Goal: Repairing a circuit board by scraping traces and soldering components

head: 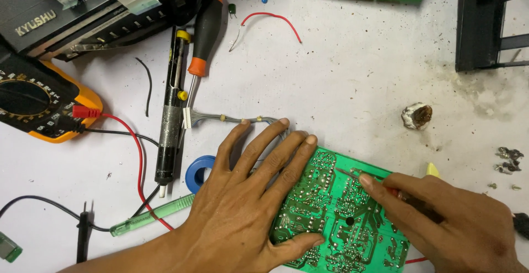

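Left hand (250, 196): spread flat, pressing the green circuit board (336, 218) onto the table (352, 85).
Right hand (449, 226): closed around a thin probe (352, 174) touching the board.

Circuit board (336, 212) partly under hands

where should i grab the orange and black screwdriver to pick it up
Take the screwdriver by its thick black handle at the upper end, coming from its right side. The desoldering pump lies close along its left and crowds the thin shaft.
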